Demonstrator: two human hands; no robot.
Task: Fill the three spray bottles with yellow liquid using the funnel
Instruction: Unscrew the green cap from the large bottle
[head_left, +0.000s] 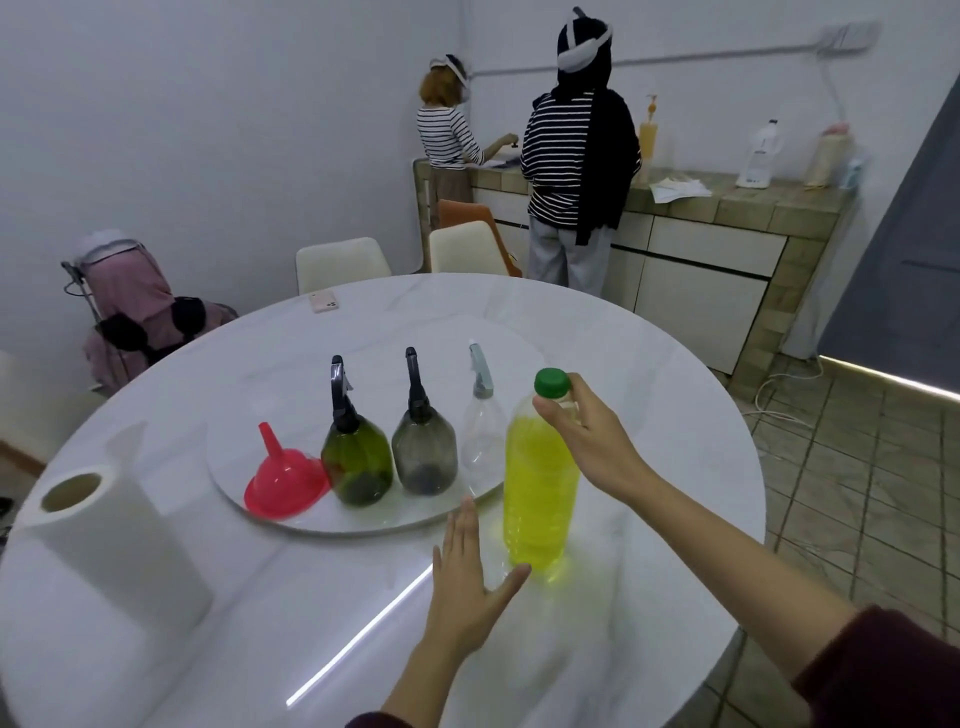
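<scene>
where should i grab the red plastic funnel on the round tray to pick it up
Pinch the red plastic funnel by its narrow spout, coming from above and the left. It sits mouth down on the round tray, so the spout sticks up, leaning slightly left, and is free. The wide rim lies flat on the tray, and the green spray bottle crowds its right side.

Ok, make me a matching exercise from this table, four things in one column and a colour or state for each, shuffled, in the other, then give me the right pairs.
Things:
1. funnel
2. left spray bottle
3. right spray bottle
4. big bottle's cap

Colour or state:
A. clear and empty
B. green, still screwed on
C. red, standing upside down
D. dark green glass-like body, black sprayer

Pairs: 1-C, 2-D, 3-A, 4-B
</scene>
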